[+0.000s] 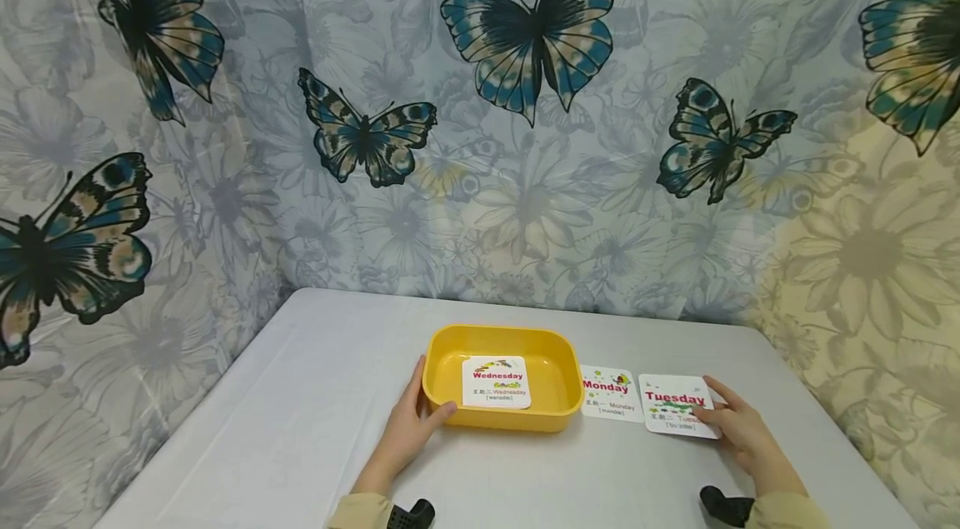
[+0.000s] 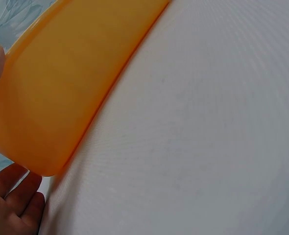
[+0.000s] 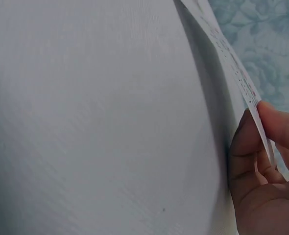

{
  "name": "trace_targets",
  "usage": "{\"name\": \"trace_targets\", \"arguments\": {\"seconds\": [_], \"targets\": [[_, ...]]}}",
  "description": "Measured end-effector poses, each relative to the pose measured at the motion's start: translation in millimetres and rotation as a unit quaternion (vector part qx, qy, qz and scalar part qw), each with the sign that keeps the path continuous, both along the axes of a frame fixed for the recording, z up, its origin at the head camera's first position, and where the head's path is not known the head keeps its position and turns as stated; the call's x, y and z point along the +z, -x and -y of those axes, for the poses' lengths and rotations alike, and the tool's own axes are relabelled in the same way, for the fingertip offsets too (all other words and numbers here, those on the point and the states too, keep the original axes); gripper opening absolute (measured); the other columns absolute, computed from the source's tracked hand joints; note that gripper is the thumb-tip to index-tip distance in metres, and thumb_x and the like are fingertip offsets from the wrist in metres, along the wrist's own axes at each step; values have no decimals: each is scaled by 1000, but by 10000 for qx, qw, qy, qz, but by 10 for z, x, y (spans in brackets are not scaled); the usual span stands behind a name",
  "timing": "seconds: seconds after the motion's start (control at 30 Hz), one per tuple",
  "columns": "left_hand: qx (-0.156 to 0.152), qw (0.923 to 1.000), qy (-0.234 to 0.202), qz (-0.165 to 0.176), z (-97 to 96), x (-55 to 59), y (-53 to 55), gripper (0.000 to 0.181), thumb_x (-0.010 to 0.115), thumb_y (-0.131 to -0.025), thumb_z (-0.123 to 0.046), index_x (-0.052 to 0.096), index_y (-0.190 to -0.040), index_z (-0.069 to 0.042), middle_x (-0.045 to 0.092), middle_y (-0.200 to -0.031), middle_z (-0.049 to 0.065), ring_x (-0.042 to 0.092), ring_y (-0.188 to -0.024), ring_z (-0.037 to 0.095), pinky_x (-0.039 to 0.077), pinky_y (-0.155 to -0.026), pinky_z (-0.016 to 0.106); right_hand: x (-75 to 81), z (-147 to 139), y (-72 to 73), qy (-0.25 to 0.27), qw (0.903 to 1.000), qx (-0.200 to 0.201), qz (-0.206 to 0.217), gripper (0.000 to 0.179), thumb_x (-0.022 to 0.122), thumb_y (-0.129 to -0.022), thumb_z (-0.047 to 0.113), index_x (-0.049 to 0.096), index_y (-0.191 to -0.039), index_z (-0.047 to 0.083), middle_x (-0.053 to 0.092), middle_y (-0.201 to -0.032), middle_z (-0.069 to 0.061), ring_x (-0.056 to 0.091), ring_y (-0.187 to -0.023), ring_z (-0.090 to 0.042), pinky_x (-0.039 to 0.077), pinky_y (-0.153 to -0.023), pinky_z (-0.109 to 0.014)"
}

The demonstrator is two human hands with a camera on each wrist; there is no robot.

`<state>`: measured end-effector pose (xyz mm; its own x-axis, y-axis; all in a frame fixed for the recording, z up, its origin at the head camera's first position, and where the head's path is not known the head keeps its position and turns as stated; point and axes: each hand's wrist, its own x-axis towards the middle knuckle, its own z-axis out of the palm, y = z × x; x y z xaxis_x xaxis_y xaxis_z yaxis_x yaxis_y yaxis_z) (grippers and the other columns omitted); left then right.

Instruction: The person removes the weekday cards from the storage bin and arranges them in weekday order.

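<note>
A yellow plastic tray [image 1: 517, 421] sits on the table, with a white "Wednesday" card [image 1: 497, 397] lying inside it. My left hand [image 1: 408, 421] grips the tray's left end, thumb at the front rim and fingers along the side. To the right of the tray lies a "Monday" card [image 1: 617, 406], its left edge partly covered by the tray. Beside that one, my right hand [image 1: 742, 431] pinches the right edge of a "Tuesday" card [image 1: 667, 406] between thumb and fingers. In the right wrist view that card [image 3: 232, 66] is tilted, its held edge raised off the cloth.
White cloth covers the table [image 1: 292, 379]. Behind it and along the sides hangs a curtain [image 1: 525, 204] printed with flowers and butterflies. A black band [image 1: 411, 515] is strapped on the left wrist and another black band [image 1: 726, 506] on the right.
</note>
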<state>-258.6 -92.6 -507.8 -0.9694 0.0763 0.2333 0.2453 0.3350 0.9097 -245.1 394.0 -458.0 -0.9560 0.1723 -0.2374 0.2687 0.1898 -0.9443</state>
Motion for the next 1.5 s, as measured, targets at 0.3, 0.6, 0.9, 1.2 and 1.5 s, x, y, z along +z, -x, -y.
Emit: {"name": "trace_targets", "arguments": {"seconds": [0.3, 0.6, 0.9, 1.2, 1.5], "targets": [[32, 10000, 35, 39, -9, 47, -19, 93, 70, -81, -41, 13, -150, -18, 15, -152, 1, 18, -136, 21, 21, -109, 38, 19, -5, 98, -487, 9986, -69, 171, 80, 62, -85, 3, 10, -146, 0, 35, -121, -30, 49, -80, -8, 45, -65, -22], [20, 10000, -12, 2, -16, 40, -26, 93, 70, -81, -40, 13, -150, -17, 15, -152, 1, 18, -136, 21, 22, -108, 36, 16, 25, 153, -1091, 9940, 14, 78, 78, 63, -85, 8, 14, -144, -5, 28, -121, -33, 40, -96, -31, 40, -70, -27], [35, 10000, 34, 40, -19, 29, -25, 93, 70, -81, -40, 12, -150, -18, 15, -152, 0, 18, -137, 20, 20, -109, 36, 9, 73, 181, -1786, 9839, 39, -55, 74, 63, -83, 7, 20, -141, -9, 32, -118, -38, 36, -100, -41, 38, -75, -35], [-66, 9999, -73, 23, -56, 356, -229, 88, 69, -84, -29, 13, -149, -9, 16, -152, 11, 19, -136, 27, 21, -108, 39, 3, 134, 203, -2273, 9738, 39, 58, 69, 59, -85, 10, 21, -139, -11, 30, -122, -39, 34, -106, -47, 32, -91, -58], [-24, 9999, -67, 81, -64, 390, -256, 88, 70, -84, -29, 14, -149, -10, 17, -151, 10, 20, -136, 26, 22, -108, 38, -3, 141, 178, -2475, 9688, 91, 47, 68, 59, -86, 15, 23, -137, -13, 31, -121, -40, 34, -107, -49, 31, -93, -60]]}}
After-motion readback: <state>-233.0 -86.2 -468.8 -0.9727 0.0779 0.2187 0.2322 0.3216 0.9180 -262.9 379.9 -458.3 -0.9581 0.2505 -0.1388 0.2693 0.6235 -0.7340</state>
